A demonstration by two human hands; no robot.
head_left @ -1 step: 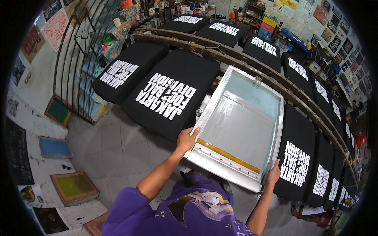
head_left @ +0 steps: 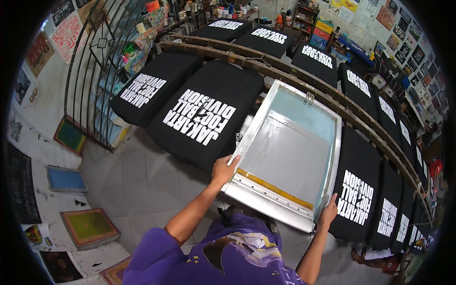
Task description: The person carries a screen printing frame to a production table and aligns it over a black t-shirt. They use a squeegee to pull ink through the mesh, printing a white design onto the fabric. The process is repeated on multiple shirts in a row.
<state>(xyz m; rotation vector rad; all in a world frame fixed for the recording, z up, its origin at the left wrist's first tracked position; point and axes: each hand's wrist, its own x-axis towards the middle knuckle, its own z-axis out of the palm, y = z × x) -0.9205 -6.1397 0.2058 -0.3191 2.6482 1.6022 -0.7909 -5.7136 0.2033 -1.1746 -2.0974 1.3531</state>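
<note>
A silver-framed printing screen [head_left: 257,127] lies tilted across the middle, between black-shirted boards. Its mesh has a light blue margin and a grey centre. Across its near end rests a wide squeegee [head_left: 270,195] with an amber blade and a pale metal holder. My left hand [head_left: 224,172] is closed around the frame's left side near the front corner, thumb on top. At the frame's right side, my right hand [head_left: 328,213] grips the edge near the front. A black shirt [head_left: 232,78] with white block lettering lies left of the screen; another printed shirt [head_left: 358,154] lies to its right.
Long curved rails [head_left: 213,53] run behind the boards, with more printed black shirts [head_left: 273,42] beyond. Coloured screens [head_left: 90,227] lean along the left wall near a black metal grille [head_left: 88,80]. Part of another person [head_left: 373,262] shows at lower right.
</note>
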